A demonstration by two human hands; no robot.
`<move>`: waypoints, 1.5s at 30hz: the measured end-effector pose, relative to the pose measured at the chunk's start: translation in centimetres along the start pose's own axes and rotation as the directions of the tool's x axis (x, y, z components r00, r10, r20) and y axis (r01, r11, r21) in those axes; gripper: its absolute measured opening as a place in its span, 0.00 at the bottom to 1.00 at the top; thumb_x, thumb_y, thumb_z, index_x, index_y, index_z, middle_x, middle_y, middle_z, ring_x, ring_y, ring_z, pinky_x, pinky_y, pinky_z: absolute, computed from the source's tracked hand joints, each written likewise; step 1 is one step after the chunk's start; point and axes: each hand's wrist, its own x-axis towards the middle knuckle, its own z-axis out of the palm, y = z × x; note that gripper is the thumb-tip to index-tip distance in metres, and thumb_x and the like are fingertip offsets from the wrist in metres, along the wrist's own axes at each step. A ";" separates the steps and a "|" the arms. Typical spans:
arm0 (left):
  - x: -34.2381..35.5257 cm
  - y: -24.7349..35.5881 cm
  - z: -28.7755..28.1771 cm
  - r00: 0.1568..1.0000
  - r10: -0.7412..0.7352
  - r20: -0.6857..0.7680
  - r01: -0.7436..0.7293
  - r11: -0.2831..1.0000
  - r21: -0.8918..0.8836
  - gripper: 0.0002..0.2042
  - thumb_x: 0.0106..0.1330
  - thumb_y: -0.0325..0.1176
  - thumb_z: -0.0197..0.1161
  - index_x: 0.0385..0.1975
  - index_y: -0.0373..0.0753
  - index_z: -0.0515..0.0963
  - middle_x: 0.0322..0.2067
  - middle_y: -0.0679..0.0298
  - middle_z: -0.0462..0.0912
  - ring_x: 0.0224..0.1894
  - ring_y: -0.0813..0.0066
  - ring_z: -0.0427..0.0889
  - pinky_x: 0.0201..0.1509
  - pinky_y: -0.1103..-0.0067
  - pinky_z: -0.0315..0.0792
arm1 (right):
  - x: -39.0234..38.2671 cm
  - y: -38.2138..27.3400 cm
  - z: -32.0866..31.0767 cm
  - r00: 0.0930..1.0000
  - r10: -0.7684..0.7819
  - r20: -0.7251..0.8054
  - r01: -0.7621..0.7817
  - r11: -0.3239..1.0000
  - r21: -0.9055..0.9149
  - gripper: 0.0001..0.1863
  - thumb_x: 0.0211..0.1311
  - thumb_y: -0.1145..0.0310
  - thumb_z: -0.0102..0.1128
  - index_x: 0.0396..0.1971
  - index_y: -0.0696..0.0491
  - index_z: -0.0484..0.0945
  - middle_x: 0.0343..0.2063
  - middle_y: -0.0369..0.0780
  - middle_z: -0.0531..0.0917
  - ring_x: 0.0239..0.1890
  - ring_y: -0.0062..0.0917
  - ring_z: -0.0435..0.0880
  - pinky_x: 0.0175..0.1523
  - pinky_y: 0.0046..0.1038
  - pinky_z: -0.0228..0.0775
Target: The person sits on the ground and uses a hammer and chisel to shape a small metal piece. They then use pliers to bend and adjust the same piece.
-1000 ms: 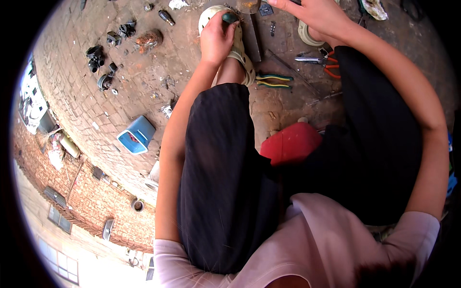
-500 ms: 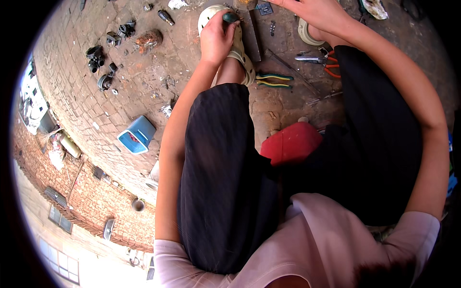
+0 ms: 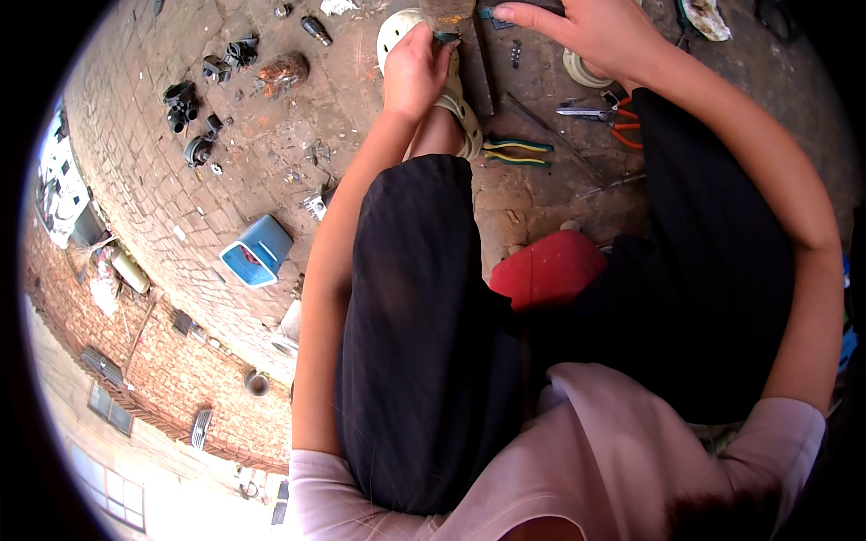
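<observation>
The left hand [image 3: 417, 68] is curled with its fingertips pinched on a small dark green piece [image 3: 446, 37] at the top edge of the view, right where the wooden block [image 3: 448, 13] sits; what the piece is cannot be told at this size. The right hand [image 3: 591, 32] lies just beside it, fingers held loosely together and stretched toward the block, the forefinger pointing left; whether it grips anything is not visible.

Both hands work above the pale sandal [image 3: 456, 95] on the person's left foot, beside a dark flat bar [image 3: 476, 68] on the brick ground [image 3: 180, 207].

Against the picture of a second ago little has changed (the head has barely moved): the left hand keeps the same pinch at the same spot, and the right hand has shifted only slightly along the top edge.

On the ground to the right lie red-handled pliers [image 3: 606, 117], and near the sandal a short length of green and yellow wire [image 3: 516, 151]. A red container [image 3: 546, 270] sits between the knees. A blue box [image 3: 259, 251] lies well apart to the left, with dark metal parts [image 3: 194, 99] farther up.
</observation>
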 end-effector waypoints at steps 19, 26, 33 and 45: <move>0.0 0.2 -0.2 0.992 -0.105 -0.069 0.094 0.984 -0.149 0.14 0.58 0.31 0.69 0.44 0.37 0.78 0.36 0.52 0.83 0.38 0.50 0.82 0.43 0.67 0.77 | 0.5 0.0 -0.4 0.962 0.268 0.058 -0.274 0.952 0.136 0.27 0.64 0.46 0.59 0.23 0.60 0.79 0.20 0.52 0.80 0.27 0.46 0.82 0.34 0.41 0.72; 0.0 -0.1 0.0 0.996 -0.064 -0.069 0.059 0.996 -0.070 0.15 0.58 0.30 0.69 0.44 0.37 0.78 0.36 0.51 0.84 0.37 0.50 0.83 0.42 0.67 0.77 | 0.4 1.2 0.8 0.992 0.118 0.046 -0.119 0.993 0.019 0.28 0.63 0.46 0.59 0.23 0.60 0.80 0.20 0.52 0.81 0.27 0.47 0.82 0.34 0.42 0.72; 0.1 0.3 -0.1 0.995 -0.073 -0.062 0.062 0.986 -0.157 0.14 0.59 0.30 0.69 0.43 0.39 0.78 0.36 0.53 0.84 0.38 0.50 0.83 0.42 0.67 0.77 | 0.5 0.9 0.3 0.975 0.208 0.074 -0.215 0.971 0.105 0.26 0.63 0.47 0.60 0.24 0.60 0.80 0.20 0.52 0.81 0.26 0.44 0.83 0.33 0.40 0.72; 0.1 0.2 0.0 0.996 -0.074 -0.054 0.067 0.990 -0.121 0.14 0.58 0.31 0.69 0.44 0.39 0.78 0.35 0.53 0.84 0.36 0.51 0.83 0.40 0.67 0.77 | 0.7 0.6 0.2 0.976 0.203 0.079 -0.210 0.973 0.100 0.27 0.63 0.47 0.59 0.24 0.61 0.80 0.19 0.51 0.80 0.26 0.44 0.83 0.33 0.40 0.72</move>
